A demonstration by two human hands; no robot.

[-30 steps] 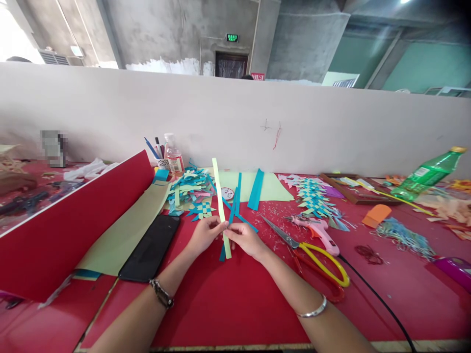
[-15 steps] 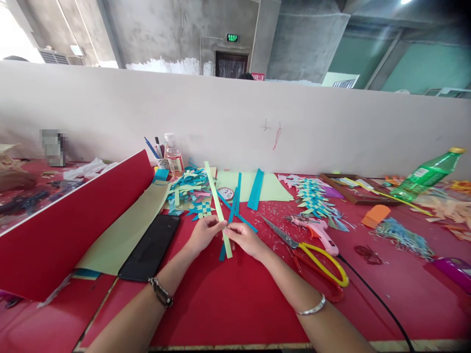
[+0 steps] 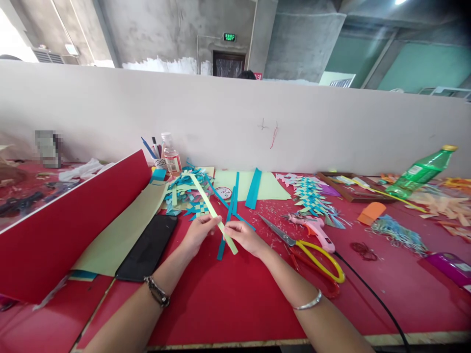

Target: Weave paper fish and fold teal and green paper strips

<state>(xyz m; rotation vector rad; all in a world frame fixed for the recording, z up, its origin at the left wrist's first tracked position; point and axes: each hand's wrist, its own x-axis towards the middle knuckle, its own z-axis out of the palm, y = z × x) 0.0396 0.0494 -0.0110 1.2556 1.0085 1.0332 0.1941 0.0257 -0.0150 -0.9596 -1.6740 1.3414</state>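
Note:
A pale green paper strip [image 3: 204, 198] slants between my two hands, its far end over a heap of woven paper pieces [image 3: 200, 177]. My left hand [image 3: 200, 232] pinches the strip near its middle. Just to the right, my right hand [image 3: 242, 237] has thumb and fingers closed on the same strip, closer to its near end. Several blue paper strips [image 3: 234, 201] lie crossed on the red table beyond my hands, one of them passing under the green strip. A wider blue strip [image 3: 253, 189] rests on a pale green sheet [image 3: 272, 187].
Scissors with yellow and red handles [image 3: 319, 257] and a pink glue gun [image 3: 315, 229] lie to the right. A black phone [image 3: 147, 250] lies left, by a red upright board [image 3: 84, 220]. A green bottle [image 3: 423, 171] leans at far right. A white partition [image 3: 221, 117] closes the back.
The green strip has turned, its far end swinging left and its near end slightly right. Both hands still hold it. The whole view has shifted slightly.

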